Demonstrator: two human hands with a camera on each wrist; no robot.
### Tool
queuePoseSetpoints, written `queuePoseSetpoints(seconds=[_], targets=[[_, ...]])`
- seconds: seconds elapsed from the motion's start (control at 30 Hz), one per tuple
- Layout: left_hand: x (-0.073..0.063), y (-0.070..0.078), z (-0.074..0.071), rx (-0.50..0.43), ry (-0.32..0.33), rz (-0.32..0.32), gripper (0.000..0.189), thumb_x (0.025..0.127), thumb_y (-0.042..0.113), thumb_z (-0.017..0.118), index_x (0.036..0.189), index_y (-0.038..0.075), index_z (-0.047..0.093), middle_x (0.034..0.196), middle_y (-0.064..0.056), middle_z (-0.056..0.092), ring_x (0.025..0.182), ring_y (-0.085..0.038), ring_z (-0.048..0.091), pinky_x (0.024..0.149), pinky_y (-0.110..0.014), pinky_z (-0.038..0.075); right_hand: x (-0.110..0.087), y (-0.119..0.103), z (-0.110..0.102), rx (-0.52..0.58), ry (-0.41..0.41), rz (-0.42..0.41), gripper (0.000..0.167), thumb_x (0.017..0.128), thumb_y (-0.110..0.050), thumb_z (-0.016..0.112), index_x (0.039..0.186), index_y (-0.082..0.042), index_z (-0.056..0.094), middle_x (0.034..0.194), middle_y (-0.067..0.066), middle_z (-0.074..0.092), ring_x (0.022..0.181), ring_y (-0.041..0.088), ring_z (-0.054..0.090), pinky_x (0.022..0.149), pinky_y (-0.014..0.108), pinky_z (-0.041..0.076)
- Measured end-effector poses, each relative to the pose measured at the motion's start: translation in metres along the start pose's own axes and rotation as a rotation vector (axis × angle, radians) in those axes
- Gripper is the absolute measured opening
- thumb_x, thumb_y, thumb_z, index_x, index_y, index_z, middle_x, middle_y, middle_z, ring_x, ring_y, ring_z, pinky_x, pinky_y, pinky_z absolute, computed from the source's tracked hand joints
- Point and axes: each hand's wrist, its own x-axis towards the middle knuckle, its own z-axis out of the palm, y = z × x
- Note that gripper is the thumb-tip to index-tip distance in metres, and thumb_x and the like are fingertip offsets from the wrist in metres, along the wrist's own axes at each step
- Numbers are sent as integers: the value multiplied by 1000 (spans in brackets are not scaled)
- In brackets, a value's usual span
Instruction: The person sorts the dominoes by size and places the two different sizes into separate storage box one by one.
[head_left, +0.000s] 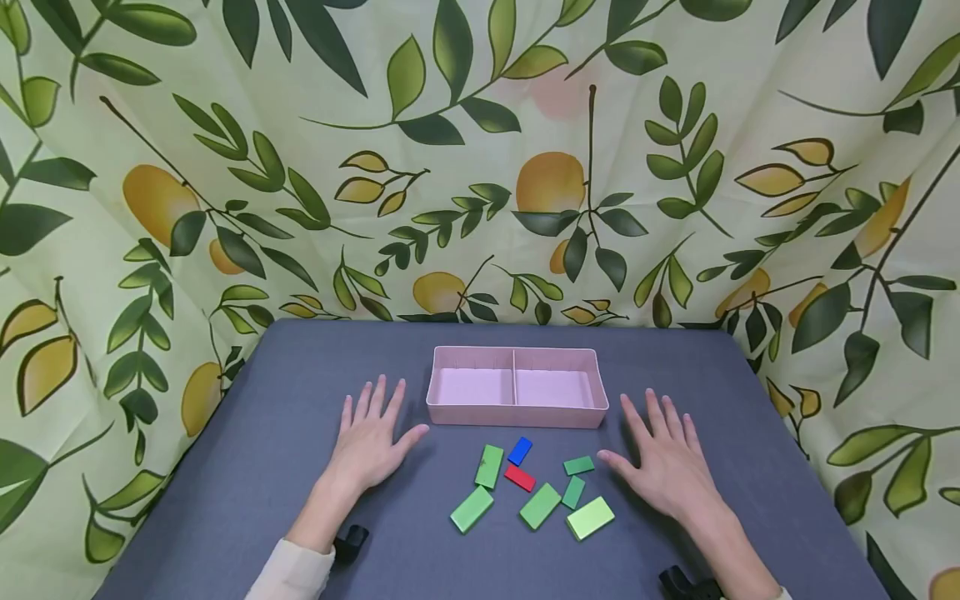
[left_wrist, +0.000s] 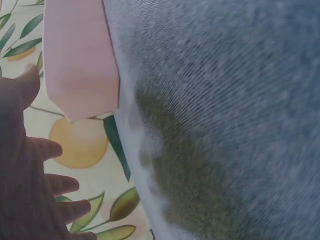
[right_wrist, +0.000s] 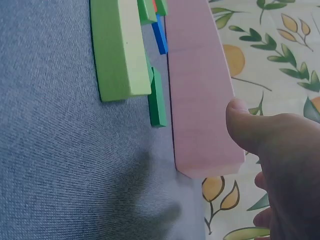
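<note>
My left hand (head_left: pixel 369 446) is spread over the table to the left of the blocks, fingers straight and palm down, holding nothing. On the other side my right hand (head_left: pixel 666 465) is spread the same way, its thumb pointing toward a small green block (head_left: pixel 578 466). Between the hands lie several light green blocks (head_left: pixel 540 506), a second small green block (head_left: pixel 573 492), a blue block (head_left: pixel 520 452) and a red block (head_left: pixel 520 477). Behind them stands a pink box (head_left: pixel 517 415) with two compartments, both bare inside. In the right wrist view, a light green block (right_wrist: pixel 120 55) looms large.
A blue-grey cloth covers the table (head_left: pixel 420 567). A leaf-and-fruit patterned curtain (head_left: pixel 480 167) hangs behind the table and along both sides. Black wrist straps show at the left wrist (head_left: pixel 350 543) and the right wrist (head_left: pixel 686 583).
</note>
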Motion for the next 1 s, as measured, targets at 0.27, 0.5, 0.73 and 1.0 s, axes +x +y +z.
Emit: queuePoseSetpoints(seconds=[0.27,0.5,0.73,1.0], targets=[[5,4,2,-32,23,31,80,100,60,51,158,8,36,163,-24,28,150,-44,24,119,-62,13,-6,-6,-5,17,-30,14,94,93,-65,61,161,-9,28,162,32,20,146,55,20,112,71,19],[9,7,2,-116,39,31,72,102,53,52,155,5,41,158,-24,37,146,-42,33,117,-60,22,-19,-15,-6,34,-70,33,88,93,-65,60,156,-8,38,152,33,36,132,56,41,89,74,41],[15,11,4,-236,108,29,63,104,47,52,151,5,47,153,-22,45,142,-41,41,114,-60,30,-26,-24,1,111,-44,10,76,92,-56,69,148,-7,51,138,23,53,124,44,53,86,67,47],[25,20,4,-389,137,1,58,104,39,56,152,7,46,152,-20,46,141,-39,42,112,-59,33,-34,-31,6,177,-106,54,75,86,-61,73,136,-6,60,125,12,60,113,31,60,91,58,50]])
